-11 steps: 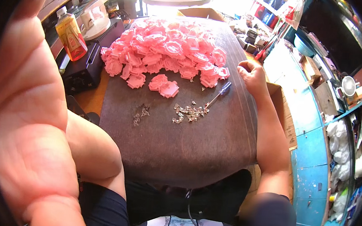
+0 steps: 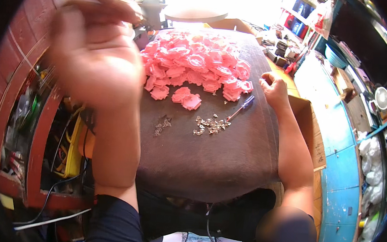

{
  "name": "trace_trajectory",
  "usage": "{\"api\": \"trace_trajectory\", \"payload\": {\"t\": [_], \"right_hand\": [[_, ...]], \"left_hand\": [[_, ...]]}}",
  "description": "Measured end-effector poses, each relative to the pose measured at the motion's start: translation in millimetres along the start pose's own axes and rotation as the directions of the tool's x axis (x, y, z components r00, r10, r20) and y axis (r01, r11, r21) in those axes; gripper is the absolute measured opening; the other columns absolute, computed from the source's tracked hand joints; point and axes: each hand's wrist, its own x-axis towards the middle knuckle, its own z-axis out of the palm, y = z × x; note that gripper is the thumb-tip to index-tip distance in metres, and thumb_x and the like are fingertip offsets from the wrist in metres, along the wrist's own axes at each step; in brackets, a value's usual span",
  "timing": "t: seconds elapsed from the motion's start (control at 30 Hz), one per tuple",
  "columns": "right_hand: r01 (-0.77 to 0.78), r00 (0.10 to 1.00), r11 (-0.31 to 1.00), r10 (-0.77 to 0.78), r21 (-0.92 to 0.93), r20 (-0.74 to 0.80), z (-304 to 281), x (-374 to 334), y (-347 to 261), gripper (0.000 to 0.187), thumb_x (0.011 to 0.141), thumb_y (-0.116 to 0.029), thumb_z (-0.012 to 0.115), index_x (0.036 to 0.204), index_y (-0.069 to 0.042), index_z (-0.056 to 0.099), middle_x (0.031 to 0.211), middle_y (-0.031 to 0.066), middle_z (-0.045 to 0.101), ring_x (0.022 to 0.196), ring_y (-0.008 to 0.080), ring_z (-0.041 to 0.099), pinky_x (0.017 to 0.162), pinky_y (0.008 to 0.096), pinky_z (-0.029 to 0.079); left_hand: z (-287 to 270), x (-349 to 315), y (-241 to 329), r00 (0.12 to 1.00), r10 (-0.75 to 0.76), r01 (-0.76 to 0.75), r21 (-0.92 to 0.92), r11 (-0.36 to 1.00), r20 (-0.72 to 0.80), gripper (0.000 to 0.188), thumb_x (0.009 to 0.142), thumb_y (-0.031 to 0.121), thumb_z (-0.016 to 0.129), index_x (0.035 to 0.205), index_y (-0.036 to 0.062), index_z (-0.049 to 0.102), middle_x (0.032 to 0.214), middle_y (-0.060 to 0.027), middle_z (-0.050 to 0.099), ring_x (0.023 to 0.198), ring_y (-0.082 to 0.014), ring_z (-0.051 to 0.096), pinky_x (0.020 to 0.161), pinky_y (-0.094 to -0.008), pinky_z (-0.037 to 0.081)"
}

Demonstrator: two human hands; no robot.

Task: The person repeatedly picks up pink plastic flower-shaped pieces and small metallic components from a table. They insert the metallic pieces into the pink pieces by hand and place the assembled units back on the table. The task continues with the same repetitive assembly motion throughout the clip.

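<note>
My left hand [image 2: 100,59] is raised at the upper left, in front of the pink pile's left side. Its palm shows, but motion smears the fingers, which look bent. At the table's right edge rests my right hand [image 2: 275,89], fingers curled in; whatever they may hold is hidden. Just left of it lies a screwdriver [image 2: 248,102] with a blue handle, its tip near a scatter of small shiny pieces [image 2: 212,124]. Small dark pieces [image 2: 162,124] lie further left. A heap of pink plastic parts [image 2: 196,60] covers the far half, with several loose ones [image 2: 187,98] in front.
The brown tabletop [image 2: 208,163] ends close to my body. A cardboard box [image 2: 309,125] stands beyond its right side, next to a blue cabinet [image 2: 341,178]. Left are a red-framed cabinet [image 2: 36,154] and a yellow case [image 2: 73,152]. A cable [image 2: 210,231] hangs over my front.
My left hand, large and close with its palm facing me, has moved away and up toward the table's left side, fingers now visible. The view has swung left; my right hand stays at the edge.
</note>
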Motion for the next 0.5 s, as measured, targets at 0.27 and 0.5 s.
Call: {"api": "trace_trajectory", "payload": {"t": [0.27,0.5], "right_hand": [[-0.012,1.000,0.996,0.011,0.090,0.014,-2,-3,-7,0.021,0.085,-0.013,0.070,0.100,0.003,0.069,0.086,0.0172,0.073,0.080,0.0237,0.072,0.075,0.0340,0.055],[-0.010,0.998,0.994,0.004,0.107,0.064,-6,-7,-21,0.021,0.085,-0.012,0.069,0.100,0.003,0.069,0.086,0.0180,0.072,0.080,0.0237,0.071,0.075,0.0349,0.055]], "left_hand": [[-17,-111,-55,0.209,-0.812,0.082,0.817,0.570,0.545,0.052,0.072,0.002,0.066,0.124,0.0053,0.058,0.125,-0.0168,0.059,0.122,-0.0327,0.053,0.103,-0.0434,0.043],[-34,-134,-73,-0.005,-0.936,-0.182,0.920,0.348,0.353,0.050,0.071,0.005,0.067,0.121,0.0086,0.060,0.122,-0.0085,0.057,0.129,-0.0289,0.045,0.108,-0.0680,0.026]]}}
